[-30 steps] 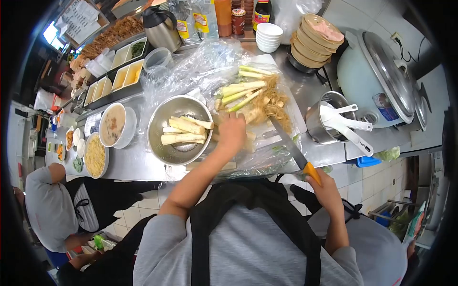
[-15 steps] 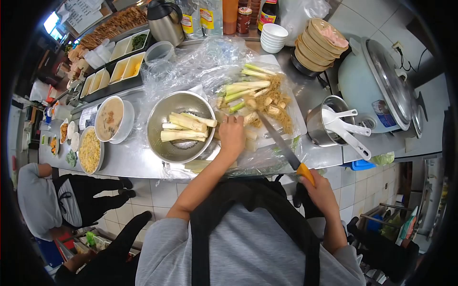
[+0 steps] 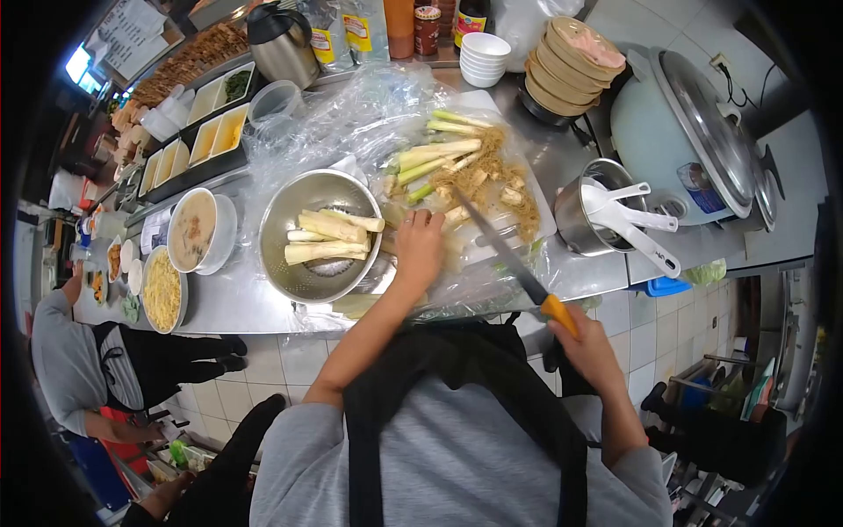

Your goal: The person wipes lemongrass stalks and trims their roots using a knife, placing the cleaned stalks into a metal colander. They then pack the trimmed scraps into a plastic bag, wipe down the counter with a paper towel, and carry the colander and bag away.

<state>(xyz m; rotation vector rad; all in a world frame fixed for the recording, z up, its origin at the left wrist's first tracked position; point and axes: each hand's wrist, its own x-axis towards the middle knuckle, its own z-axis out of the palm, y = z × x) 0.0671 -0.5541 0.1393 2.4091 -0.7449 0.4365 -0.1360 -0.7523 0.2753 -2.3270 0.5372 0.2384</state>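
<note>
My right hand (image 3: 584,347) is closed round the orange handle of a long knife (image 3: 502,241). Its blade points up and left across the white cutting board (image 3: 541,198), its tip near the root ends. My left hand (image 3: 420,250) has its fingers curled down over a pale leek stalk (image 3: 456,215) on the board; the palm hides part of the stalk. Beyond both hands lie several leeks (image 3: 439,154) with green-white stems and a tangle of brown roots (image 3: 500,171). Left of my left hand, a steel colander (image 3: 270,256) holds several trimmed leek pieces (image 3: 329,235).
Crumpled clear plastic (image 3: 351,110) covers much of the counter. On the right stand a steel pot (image 3: 575,224) with white ladles and a large cooker (image 3: 667,132). Bowls of soup (image 3: 193,230) and yellow shreds (image 3: 163,290) sit left. A co-worker (image 3: 66,369) stands at far left.
The view has shifted slightly. The knife and both hands keep nearly the same places over the board. At far left, the co-worker's arm now reaches toward the small plates.
</note>
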